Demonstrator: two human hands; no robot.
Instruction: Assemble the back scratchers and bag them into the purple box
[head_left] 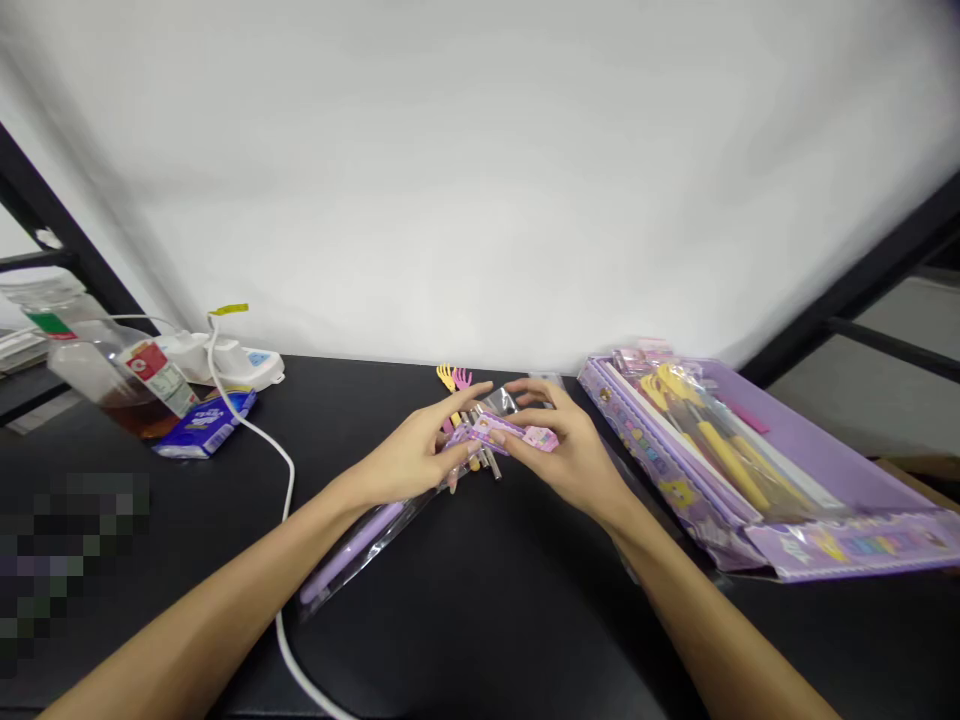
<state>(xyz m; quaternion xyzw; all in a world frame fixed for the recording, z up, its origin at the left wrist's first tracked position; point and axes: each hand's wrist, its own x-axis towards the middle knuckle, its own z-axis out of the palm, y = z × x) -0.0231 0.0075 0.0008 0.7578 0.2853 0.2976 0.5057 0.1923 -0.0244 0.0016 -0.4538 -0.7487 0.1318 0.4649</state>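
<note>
Both of my hands meet over the middle of a black table (480, 600). My left hand (409, 458) and my right hand (571, 450) pinch a small pink and purple printed card (510, 432) between them, fingers closed on its ends. It sits at the top of a clear plastic sleeve (375, 535) with a purple handle inside, which lies on the table under my left wrist. A yellow and a pink fork-shaped piece (454, 380) lie just beyond my fingers.
An open purple box (825, 470) of yellow-handled packs lies at right. At left stand a clear bottle (112, 375), a blue packet (206, 422) and a white power strip (232, 358), whose white cable (285, 480) runs to the table's front edge. White wall behind.
</note>
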